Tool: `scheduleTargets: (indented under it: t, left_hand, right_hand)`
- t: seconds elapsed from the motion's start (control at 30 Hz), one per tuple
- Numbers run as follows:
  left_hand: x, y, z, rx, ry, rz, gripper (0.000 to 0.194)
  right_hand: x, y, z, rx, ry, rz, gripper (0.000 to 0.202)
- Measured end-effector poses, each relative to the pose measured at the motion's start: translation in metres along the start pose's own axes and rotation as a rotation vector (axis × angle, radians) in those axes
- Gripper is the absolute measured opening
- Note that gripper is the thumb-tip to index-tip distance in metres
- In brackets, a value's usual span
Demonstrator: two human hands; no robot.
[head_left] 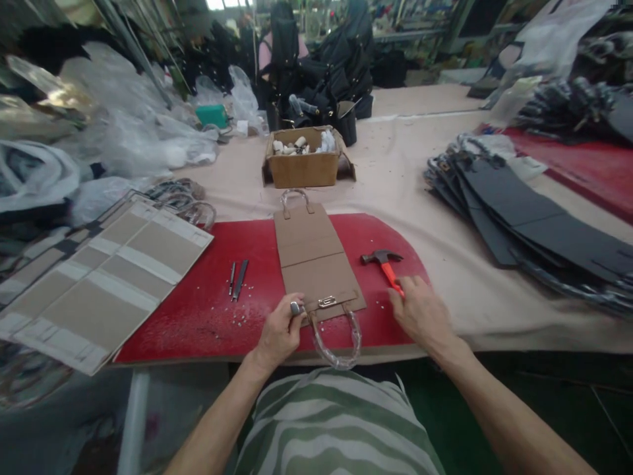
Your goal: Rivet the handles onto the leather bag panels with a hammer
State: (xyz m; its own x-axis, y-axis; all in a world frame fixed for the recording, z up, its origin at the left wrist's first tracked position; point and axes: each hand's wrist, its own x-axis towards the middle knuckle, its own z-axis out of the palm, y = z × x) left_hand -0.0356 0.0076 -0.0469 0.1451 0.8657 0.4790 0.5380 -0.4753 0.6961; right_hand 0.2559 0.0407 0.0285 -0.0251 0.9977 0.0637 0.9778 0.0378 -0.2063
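Observation:
A brown bag panel [316, 254] lies flat on the red board [192, 290], with a plastic-wrapped handle at each end and a metal clasp [327, 302] near its close edge. My left hand [283, 330] is at the panel's near left corner, fingers pinched around a small dark metallic piece [295, 308]. To the right of the panel, my right hand [420, 310] is closed on the orange handle of a claw hammer [388, 264], whose head rests on the board. Two slim metal tools [239, 280] lie left of the panel, among small scattered bits.
Flat light panels [113, 277] are stacked at the left, overlapping the board. A cardboard box [304, 170] of small parts stands behind it. Dark panels [524, 204] lie piled at the right. A person in pink [266, 54] is partly visible beyond black bags.

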Motion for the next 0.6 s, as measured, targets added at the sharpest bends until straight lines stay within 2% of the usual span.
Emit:
scheduleTargets:
  t: [0.1, 0.2, 0.33, 0.47, 0.53, 0.6]
  left_hand:
    - [-0.002, 0.001, 0.001, 0.017, 0.060, -0.044, 0.018]
    - [-0.001, 0.004, 0.001, 0.013, 0.099, -0.144, 0.017]
    - [0.001, 0.006, -0.005, -0.088, 0.104, -0.254, 0.015]
    - [0.005, 0.004, -0.012, -0.327, 0.188, -0.501, 0.024]
    - [0.007, 0.005, -0.014, -0.390, 0.194, -0.541, 0.027]
    - [0.010, 0.009, -0.014, -0.416, 0.175, -0.526, 0.026]
  right_hand:
    - [0.001, -0.027, 0.013, 0.177, -0.175, 0.040, 0.018]
    - [0.004, -0.045, 0.028, 0.358, -0.208, 0.134, 0.013]
    - [0.010, -0.047, 0.036, 0.836, -0.263, 0.296, 0.018]
    - [0.011, -0.044, 0.032, 1.129, -0.389, 0.289, 0.019]
    - [0.008, -0.047, 0.031, 1.357, -0.469, 0.336, 0.027]
    - [0.004, -0.054, 0.035, 1.570, -0.520, 0.410, 0.035]
